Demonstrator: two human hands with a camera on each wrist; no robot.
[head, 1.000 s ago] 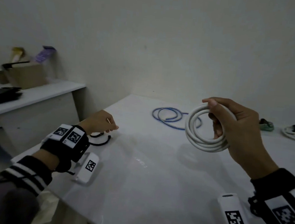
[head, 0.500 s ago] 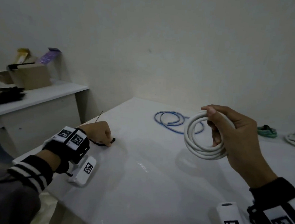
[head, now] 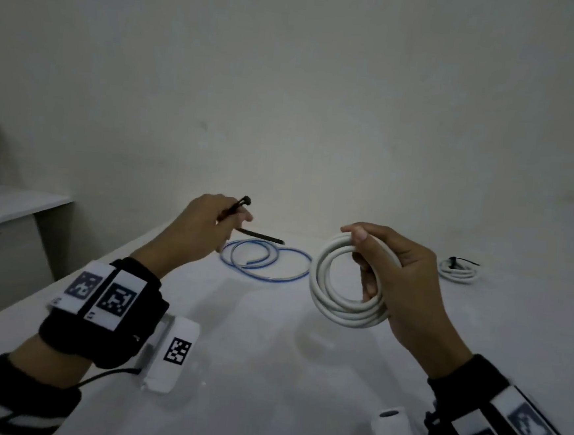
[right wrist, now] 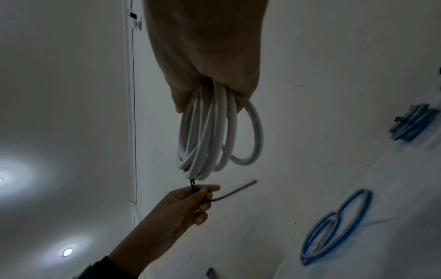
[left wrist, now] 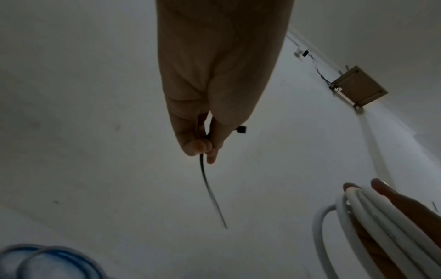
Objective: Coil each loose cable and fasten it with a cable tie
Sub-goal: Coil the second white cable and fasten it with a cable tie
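Hands (head: 195,230) (head: 408,278) hold tie (head: 260,236), white coil (head: 340,310).

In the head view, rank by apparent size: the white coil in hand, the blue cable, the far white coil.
1. white coil in hand, though nearest the camera.
2. blue cable.
3. far white coil, farthest away, so true size is unsure.

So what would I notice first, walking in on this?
The white coil, held up off the table in the right hand. Next, the black tie pinched in the left hand, raised beside it. Behind them a loose blue cable lies on the white table.
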